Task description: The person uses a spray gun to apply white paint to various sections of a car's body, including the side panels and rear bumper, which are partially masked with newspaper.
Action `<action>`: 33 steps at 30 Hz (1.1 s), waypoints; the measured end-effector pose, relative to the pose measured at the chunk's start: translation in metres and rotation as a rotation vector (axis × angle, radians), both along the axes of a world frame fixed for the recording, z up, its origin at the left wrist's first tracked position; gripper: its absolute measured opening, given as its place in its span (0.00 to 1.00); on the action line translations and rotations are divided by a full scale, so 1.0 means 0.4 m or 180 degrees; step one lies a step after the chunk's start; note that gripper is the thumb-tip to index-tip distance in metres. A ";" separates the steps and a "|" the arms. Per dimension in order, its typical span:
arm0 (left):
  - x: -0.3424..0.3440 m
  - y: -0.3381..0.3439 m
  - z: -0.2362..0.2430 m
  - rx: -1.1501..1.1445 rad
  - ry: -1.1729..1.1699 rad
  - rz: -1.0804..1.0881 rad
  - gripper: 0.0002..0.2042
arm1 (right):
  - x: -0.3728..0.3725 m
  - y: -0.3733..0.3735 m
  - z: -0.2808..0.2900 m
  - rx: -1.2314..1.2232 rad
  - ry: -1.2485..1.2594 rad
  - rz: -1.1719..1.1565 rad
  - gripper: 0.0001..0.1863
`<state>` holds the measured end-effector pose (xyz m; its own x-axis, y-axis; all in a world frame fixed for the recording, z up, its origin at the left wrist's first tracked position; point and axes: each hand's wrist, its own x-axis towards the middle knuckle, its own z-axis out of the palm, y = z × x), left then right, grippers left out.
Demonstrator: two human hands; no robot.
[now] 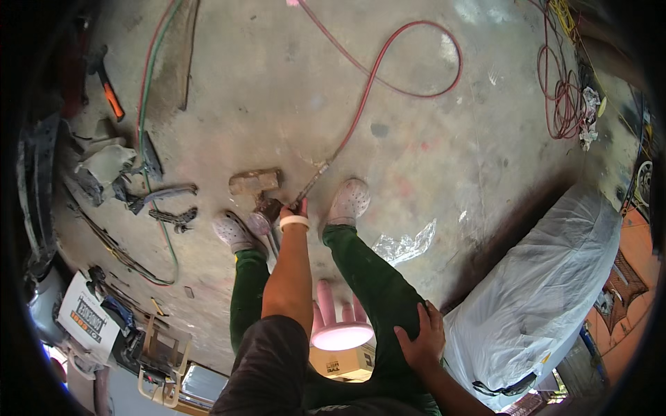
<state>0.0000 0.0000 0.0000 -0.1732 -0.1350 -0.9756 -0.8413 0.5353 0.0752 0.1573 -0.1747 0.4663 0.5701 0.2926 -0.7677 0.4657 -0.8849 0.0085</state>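
Observation:
My left hand (294, 209), with a pale band at the wrist, reaches down between my feet. Its fingers are closed on a dark air tool (268, 207) that joins a red hose (361, 97) through a metal fitting. Part of the tool is hidden by the hand, so its exact kind is unclear. A rounded, shiny piece (259, 222) shows beside it, near my left shoe. Just beyond lies a brown, worn block (255, 182) on the concrete. My right hand (424, 338) rests on my right thigh, fingers spread, holding nothing.
A pink stool (341, 336) and a cardboard box (340, 362) are between my legs. Crumpled clear plastic (406, 243) lies by my right foot. At right stands a sheet-covered bulky object (534, 291). Broken dark parts (104, 166) and an orange-handled hammer (107, 87) lie left.

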 end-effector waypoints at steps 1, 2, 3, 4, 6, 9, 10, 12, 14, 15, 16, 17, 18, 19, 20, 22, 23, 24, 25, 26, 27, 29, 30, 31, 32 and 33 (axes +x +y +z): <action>-0.002 0.026 0.021 0.0204 0.0042 -0.0153 0.15 | -0.002 0.008 -0.026 0.0087 0.0046 0.0050 0.39; 0.000 0.048 0.049 0.0472 0.0013 -0.0238 0.15 | -0.005 0.016 -0.049 0.0183 0.0091 0.0095 0.39; 0.083 -0.012 0.150 0.0292 0.0017 -0.0282 0.14 | 0.006 0.010 0.008 0.0115 0.0004 0.0057 0.39; 0.044 0.010 0.206 0.0210 -0.0080 -0.0235 0.12 | 0.001 0.020 0.027 0.0334 0.0102 0.0070 0.38; 0.050 0.012 0.377 0.0241 0.0037 -0.0372 0.12 | -0.003 0.030 0.048 0.0650 0.0221 0.0017 0.38; 0.064 0.037 0.671 0.0449 -0.0054 -0.1000 0.11 | -0.018 0.054 0.062 0.1419 0.0035 -0.0055 0.39; 0.054 0.049 0.760 0.0773 -0.0171 -0.1381 0.10 | -0.013 0.076 0.080 0.1828 0.0229 0.0075 0.40; 0.113 0.088 0.988 0.1013 0.0003 -0.1876 0.06 | -0.006 0.122 0.158 0.2314 0.0155 0.0559 0.40; 0.161 0.138 1.199 0.1294 0.0141 -0.2416 0.05 | 0.007 0.183 0.270 0.2691 0.0093 0.0942 0.39; 0.187 0.160 1.294 0.1430 0.0396 -0.2723 0.06 | 0.027 0.222 0.327 0.2783 0.0051 0.1061 0.39; 0.196 0.179 1.364 0.1552 0.0433 -0.2560 0.08 | 0.053 0.264 0.376 0.2876 0.0069 0.1265 0.39; 0.205 0.194 1.429 0.1665 0.0404 -0.2652 0.09 | 0.078 0.301 0.425 0.2942 0.0076 0.1456 0.38; 0.226 0.212 1.501 0.1777 0.0363 -0.2746 0.10 | 0.107 0.335 0.469 0.2986 0.0195 0.1552 0.39; 0.239 0.233 1.551 0.1897 0.0333 -0.2822 0.11 | 0.132 0.367 0.500 0.2976 0.0330 0.1629 0.39; 0.242 0.241 1.560 0.2279 0.0453 -0.3101 0.11 | 0.154 0.399 0.529 0.2940 0.0471 0.1693 0.40; 0.292 0.271 1.608 0.2816 0.0201 -0.3124 0.09 | 0.201 0.461 0.589 0.2799 0.0891 0.1487 0.38; 0.318 0.283 1.631 0.3067 0.0077 -0.3138 0.08 | 0.217 0.487 0.619 0.2951 0.1008 0.1353 0.36; 0.351 0.292 1.654 0.3379 0.0142 -0.3583 0.13 | 0.241 0.510 0.629 0.3095 0.1120 0.1210 0.35; 0.381 0.291 1.657 0.3816 0.0512 -0.3746 0.16 | 0.260 0.533 0.641 0.3232 0.1259 0.1080 0.33; 0.409 0.289 1.642 0.4226 0.0915 -0.3884 0.18 | 0.277 0.548 0.654 0.3315 0.1253 0.1108 0.31; 0.424 0.304 1.639 0.4336 0.0926 -0.4035 0.21 | 0.296 0.557 0.650 0.3387 0.1258 0.1129 0.30; 0.458 0.336 1.665 0.4309 0.0501 -0.4378 0.28 | 0.327 0.581 0.633 0.3432 0.1296 0.0837 0.27; 0.477 0.358 1.693 0.4145 0.0065 -0.4553 0.31 | 0.341 0.591 0.619 0.3393 0.1326 0.0553 0.26; 0.488 0.384 1.731 0.3964 -0.0290 -0.4874 0.33 | 0.361 0.611 0.614 0.3331 0.1346 0.0251 0.26; 0.489 0.413 1.777 0.3770 -0.0663 -0.5209 0.35 | 0.383 0.632 0.625 0.3270 0.1520 -0.0178 0.25; 0.485 0.457 1.813 0.3589 -0.1018 -0.5490 0.38 | 0.395 0.656 0.661 0.3204 0.1690 -0.0554 0.25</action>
